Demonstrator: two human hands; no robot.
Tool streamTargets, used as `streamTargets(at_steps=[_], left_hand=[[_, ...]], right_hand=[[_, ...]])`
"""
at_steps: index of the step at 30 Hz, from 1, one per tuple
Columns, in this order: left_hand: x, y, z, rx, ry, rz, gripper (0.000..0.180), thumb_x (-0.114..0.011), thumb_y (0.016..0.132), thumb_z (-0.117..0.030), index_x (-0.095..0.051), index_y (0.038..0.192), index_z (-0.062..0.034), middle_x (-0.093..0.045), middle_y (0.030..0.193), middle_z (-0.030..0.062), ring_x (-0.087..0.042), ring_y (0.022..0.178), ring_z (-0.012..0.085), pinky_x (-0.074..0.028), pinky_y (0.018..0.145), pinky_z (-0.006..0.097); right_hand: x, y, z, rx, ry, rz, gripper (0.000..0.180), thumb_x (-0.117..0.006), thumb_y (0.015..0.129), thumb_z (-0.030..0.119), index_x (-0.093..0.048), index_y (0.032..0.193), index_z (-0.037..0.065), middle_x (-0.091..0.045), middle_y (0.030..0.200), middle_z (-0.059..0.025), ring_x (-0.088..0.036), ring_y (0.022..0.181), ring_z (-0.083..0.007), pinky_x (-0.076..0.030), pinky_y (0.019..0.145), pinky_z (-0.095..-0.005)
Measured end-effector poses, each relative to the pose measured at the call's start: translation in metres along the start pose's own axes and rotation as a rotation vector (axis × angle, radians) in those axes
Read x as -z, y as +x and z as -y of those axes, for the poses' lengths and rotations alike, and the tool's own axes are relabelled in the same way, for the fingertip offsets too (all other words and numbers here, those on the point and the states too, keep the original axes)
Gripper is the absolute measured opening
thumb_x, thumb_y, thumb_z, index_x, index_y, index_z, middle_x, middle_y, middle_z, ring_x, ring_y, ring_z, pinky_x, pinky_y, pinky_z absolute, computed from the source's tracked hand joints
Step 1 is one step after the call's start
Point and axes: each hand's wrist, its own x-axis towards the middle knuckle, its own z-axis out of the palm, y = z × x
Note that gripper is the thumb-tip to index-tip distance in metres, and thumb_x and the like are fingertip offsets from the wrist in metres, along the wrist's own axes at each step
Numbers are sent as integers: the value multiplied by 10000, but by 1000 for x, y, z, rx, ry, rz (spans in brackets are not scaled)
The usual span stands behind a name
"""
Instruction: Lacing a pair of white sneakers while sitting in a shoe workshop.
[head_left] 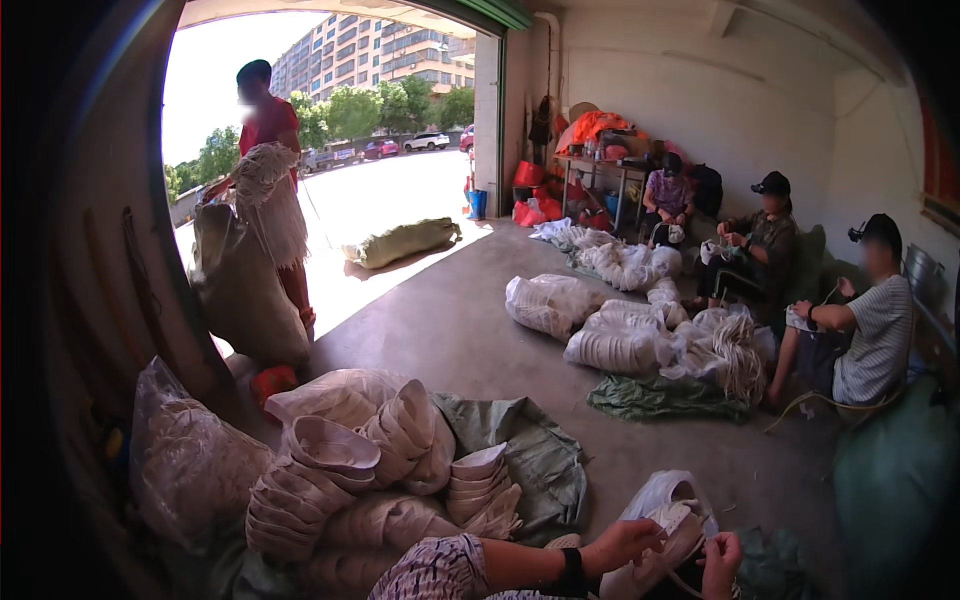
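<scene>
At the lower right my left hand (628,543), with a black band (573,572) at its wrist, pinches the upper edge of a pale shoe upper (652,578). Beside it, on the right, my right hand (720,563) has its fingers drawn together near the same shoe upper; whatever lies between them is too small to make out. A clear plastic bag (668,487) stands just behind the shoe upper. To the left of my arm, nested stacks of pale shoe uppers (300,500) lie piled, some in clear plastic.
Green sacking (520,450) lies beyond the pile. More bagged uppers (615,335) and a bundle of pale laces (738,355) are on the floor ahead. Three people sit at right with pale pieces. In the doorway a standing person (268,130) holds pale strands by a large sack (240,290).
</scene>
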Motion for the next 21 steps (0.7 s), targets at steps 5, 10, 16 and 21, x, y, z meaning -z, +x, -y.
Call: streamTargets(at_steps=[5,10,16,21], left_hand=[[50,8,-39,-67,-315,-512,220,-498,938,-247,-558,1077,-88,-645,962,4,-574,830,76,-462,707,253],[207,-17,-68,-272,-670,-1111,180,-497,932,-192,-528,1078,-92,-629,950,58,-591,827,170,-524,716,365],[336,-115,-86,-292,-491,-1658,142,-479,931,-146,-548,1048,-102,-653,860,54,-538,600,92,-459,527,263],[406,-179,-98,-383,-395,-1899,93,-512,919,-187,-561,960,-119,-658,817,41,-555,617,123,-448,494,275]], right_hand=[[4,-69,68,-221,-237,627,209,-548,894,193,-581,905,-13,-585,657,-80,-538,472,-112,-412,425,-258],[69,-80,97,-443,306,544,200,-520,905,196,-588,867,12,-566,671,-67,-468,497,-102,-342,422,-203],[214,-75,31,-408,1012,324,158,-532,903,196,-526,931,40,-537,869,-103,-500,736,-145,-393,450,-213],[253,-128,63,-126,1247,-52,251,-481,916,161,-508,1100,-7,-543,927,-116,-484,619,-146,-380,424,-238]])
